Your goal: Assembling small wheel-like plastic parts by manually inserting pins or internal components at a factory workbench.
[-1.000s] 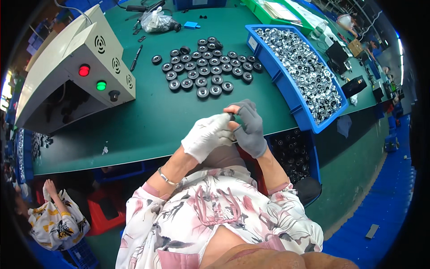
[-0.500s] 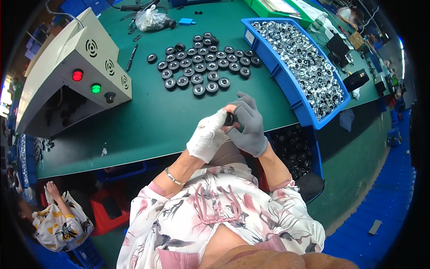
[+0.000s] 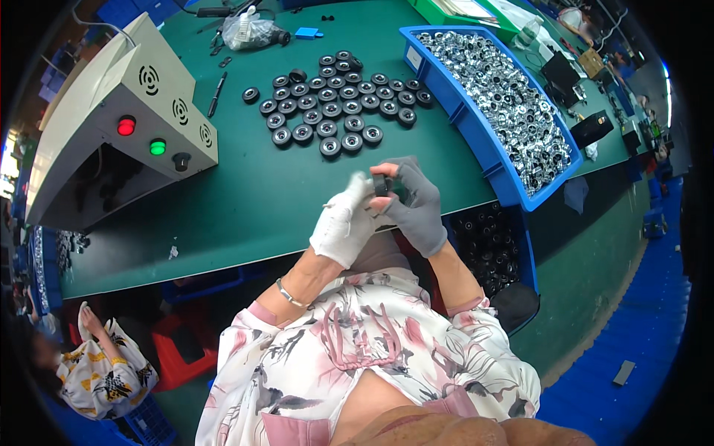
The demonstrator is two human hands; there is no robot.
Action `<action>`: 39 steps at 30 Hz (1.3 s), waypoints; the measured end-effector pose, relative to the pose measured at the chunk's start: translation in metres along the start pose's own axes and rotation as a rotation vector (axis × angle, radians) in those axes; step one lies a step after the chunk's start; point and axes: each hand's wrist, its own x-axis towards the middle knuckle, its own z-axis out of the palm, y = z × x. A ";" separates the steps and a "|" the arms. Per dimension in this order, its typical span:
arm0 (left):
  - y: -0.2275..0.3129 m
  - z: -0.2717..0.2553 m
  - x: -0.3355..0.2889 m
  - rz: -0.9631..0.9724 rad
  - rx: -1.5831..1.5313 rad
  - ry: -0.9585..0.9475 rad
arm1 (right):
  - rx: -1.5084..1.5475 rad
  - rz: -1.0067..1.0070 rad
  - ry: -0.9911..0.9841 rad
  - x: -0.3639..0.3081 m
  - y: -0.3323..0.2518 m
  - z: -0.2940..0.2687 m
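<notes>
In front of my body, at the table's near edge, my right hand (image 3: 413, 204) in a grey glove with bare fingertips pinches a small black wheel (image 3: 381, 184) between thumb and finger. Close against the wheel's left side is my left hand (image 3: 343, 223), in a white glove. Its fingertips are smeared by motion, so whether they grip the wheel is unclear. Beyond my hands, a cluster of black wheels with silvery centres (image 3: 329, 128) lies on the green table (image 3: 275, 193).
A blue bin (image 3: 487, 160) full of shiny metal parts stands at right. Below the table edge, another bin holds black parts (image 3: 487, 245). At left is a beige machine (image 3: 160, 89) with red and green lights. A pen (image 3: 218, 94) lies beside it. Another person (image 3: 104, 364) sits lower left.
The black wheel has turned, and more of it shows between my hands. My right fingers have opened out into a pinch around it. My left fingertips have lifted slightly.
</notes>
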 end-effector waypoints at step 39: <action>0.017 0.052 -0.061 0.318 0.311 -0.692 | -0.782 0.311 0.503 -0.132 -0.024 -0.133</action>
